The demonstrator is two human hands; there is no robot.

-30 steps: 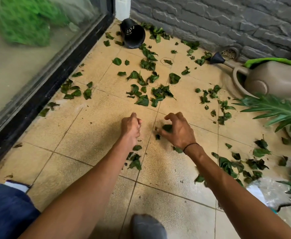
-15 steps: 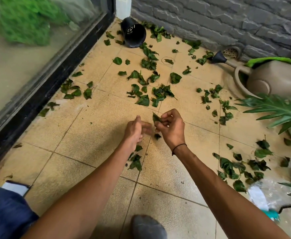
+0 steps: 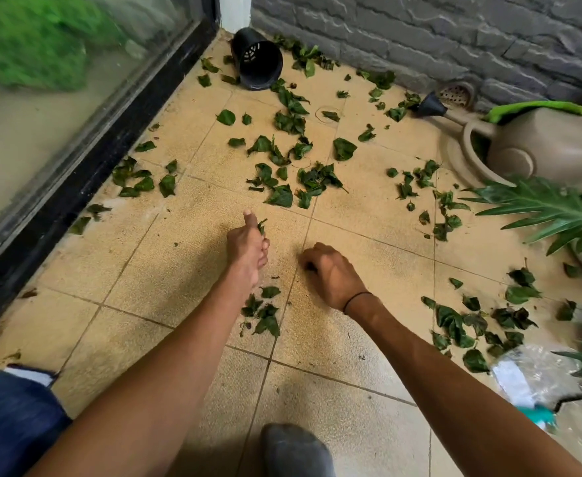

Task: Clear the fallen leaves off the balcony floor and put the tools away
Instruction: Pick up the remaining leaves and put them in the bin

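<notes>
Gathering by hand: best swept into heaps before lifting, from the near edge of the tan tiled balcony floor (image 3: 165,263) outward. Small cluster of torn dark-green fallen leaves (image 3: 262,313) just beside the left forearm, not yet lifted. Left hand (image 3: 248,247) fisted round a green leaf scrap (image 3: 261,226), thumb up. Right hand (image 3: 331,275) curled low at the tile; contents hidden, cannot tell. Thickest scatter beyond, toward the far corner by the tipped black plastic pot (image 3: 257,63) and beige plastic watering can (image 3: 544,146).
</notes>
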